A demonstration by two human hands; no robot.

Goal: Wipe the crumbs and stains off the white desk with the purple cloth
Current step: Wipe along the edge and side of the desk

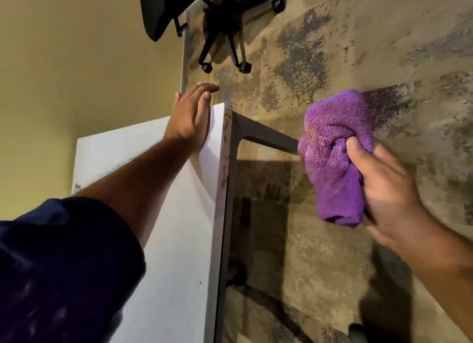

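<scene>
The white desk (pixel 179 240) runs up the left half of the view, its far corner near the middle. My left hand (pixel 192 114) lies flat on that far corner, fingers together and stretched past the edge, holding nothing. My right hand (pixel 386 196) is off to the right of the desk, over the floor, gripping the bunched purple cloth (pixel 332 153). The cloth hangs in the air, apart from the desk. Reddish-brown stains (pixel 225 148) show along the desk's right edge. A tiny dark speck (pixel 200 282) sits on the top.
A black office chair (pixel 217 22) on castors stands beyond the desk's far end. The desk's grey metal leg frame (pixel 261 135) shows below the right edge. Mottled brown and grey carpet (pixel 332 48) covers the floor. A yellowish wall (pixel 76 61) is at left.
</scene>
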